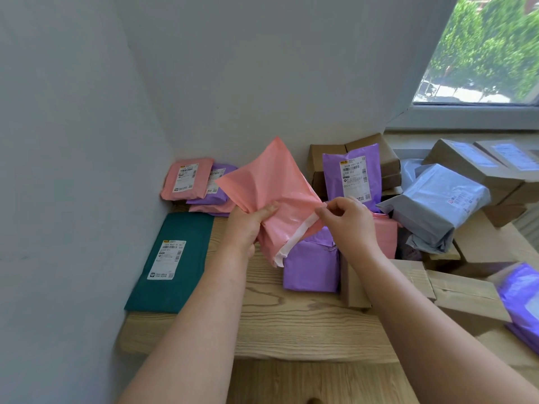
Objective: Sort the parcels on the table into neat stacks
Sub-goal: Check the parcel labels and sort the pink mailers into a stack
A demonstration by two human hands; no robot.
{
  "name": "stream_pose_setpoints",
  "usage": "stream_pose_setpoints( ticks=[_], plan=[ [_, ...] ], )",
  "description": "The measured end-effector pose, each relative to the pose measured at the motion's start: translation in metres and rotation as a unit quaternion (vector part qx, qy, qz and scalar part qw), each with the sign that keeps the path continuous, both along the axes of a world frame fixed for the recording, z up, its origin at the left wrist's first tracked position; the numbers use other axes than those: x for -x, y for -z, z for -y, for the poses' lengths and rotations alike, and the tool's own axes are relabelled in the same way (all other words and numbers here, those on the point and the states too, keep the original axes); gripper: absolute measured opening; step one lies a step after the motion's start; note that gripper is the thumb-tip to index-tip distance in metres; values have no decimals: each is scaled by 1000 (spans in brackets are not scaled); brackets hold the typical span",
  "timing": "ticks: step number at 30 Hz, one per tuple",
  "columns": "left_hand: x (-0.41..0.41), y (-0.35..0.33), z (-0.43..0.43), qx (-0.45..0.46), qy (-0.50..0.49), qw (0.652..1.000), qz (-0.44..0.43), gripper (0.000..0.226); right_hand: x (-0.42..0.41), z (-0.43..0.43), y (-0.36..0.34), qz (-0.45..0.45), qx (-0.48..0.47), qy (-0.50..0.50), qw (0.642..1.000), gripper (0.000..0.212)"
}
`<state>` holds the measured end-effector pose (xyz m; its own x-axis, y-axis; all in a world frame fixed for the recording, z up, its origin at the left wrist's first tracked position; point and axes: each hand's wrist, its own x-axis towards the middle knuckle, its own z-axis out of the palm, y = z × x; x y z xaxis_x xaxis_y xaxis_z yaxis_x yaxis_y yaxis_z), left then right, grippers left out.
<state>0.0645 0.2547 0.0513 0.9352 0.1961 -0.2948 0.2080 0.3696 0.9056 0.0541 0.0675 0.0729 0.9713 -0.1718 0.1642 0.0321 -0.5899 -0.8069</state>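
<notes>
Pink mailer [271,182] with white strip, dark green parcel [172,263], purple parcel [310,265], grey bag [437,205]

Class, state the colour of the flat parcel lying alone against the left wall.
The flat parcel is dark teal, with a white label; head view.

Wooden table [291,325] bears green mailer [175,263], purple parcel [310,266], boxes [455,290].

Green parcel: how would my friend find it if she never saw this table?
Start at the wooden table and go to its left edge, against the grey wall. The green parcel lies flat there, nearer than the corner stack of pink and purple parcels. It is the only dark green one, with a white label.
</notes>
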Motion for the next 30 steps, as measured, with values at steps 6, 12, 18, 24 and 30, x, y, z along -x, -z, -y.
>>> stream_pose_setpoints(
  ticks=[6, 12, 18, 24, 30],
  plan=[
    [0, 2, 7, 37, -55, 998, -22, 52, 0, 0, -2, -14, -102, 0, 995, 18],
    [-6, 1, 6, 83, -101, 988, -78, 49, 8, -12, 0, -122, -201, -57, 970, 30],
    [8, -5, 11, 71, 11, 993, -97, 45, 10, -9, 9, -141, -266, -110, 947, 22],
    [7, 2, 1, -223, -144, 959, -96, 112, -3, 4, 5, -110, -219, -61, 968, 16],
    [-10, -16, -3, -447, 57, 891, 57, 93, 0, 3, -14, -97, -95, -146, 980, 9]
  ],
)
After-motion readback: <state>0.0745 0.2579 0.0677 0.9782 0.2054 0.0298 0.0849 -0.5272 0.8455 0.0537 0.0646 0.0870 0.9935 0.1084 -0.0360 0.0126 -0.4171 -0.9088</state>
